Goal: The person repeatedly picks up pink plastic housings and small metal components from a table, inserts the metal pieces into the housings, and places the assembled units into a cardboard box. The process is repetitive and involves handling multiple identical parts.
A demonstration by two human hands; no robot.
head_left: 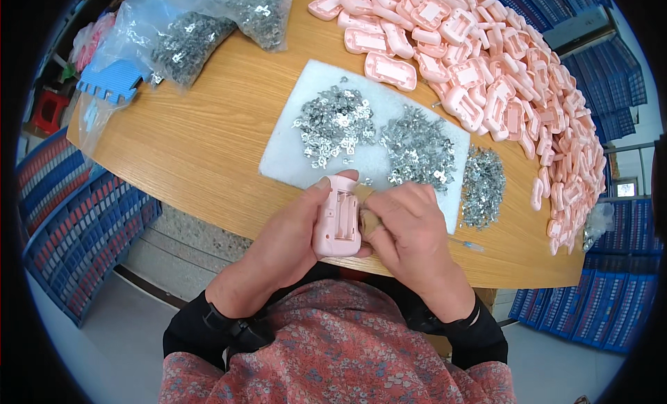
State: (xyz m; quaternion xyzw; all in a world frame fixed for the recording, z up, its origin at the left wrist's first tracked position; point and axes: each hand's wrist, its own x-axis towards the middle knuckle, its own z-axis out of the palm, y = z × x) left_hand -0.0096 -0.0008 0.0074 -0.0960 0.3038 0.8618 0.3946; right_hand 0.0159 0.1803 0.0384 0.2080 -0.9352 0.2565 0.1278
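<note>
My left hand (287,223) is closed round a pink plastic casing (338,230), held upright at the table's front edge. Its open battery compartment, with two long slots, faces up at me. My right hand (415,227) is curled against the casing's right side, with tan wrapping on its fingers; whatever they pinch is hidden. Just beyond both hands lies a white foam sheet (281,157) bearing two heaps of small metal contact pieces: flat plates (337,122) on the left, and a denser heap (420,147) on the right.
Another metal heap (484,185) sits right of the foam. Pink casings (479,70) pile across the far right of the wooden table (201,154). Plastic bags of metal parts (191,46) lie far left, near a blue plastic mat (111,79). Blue racks (83,230) stand beside the table.
</note>
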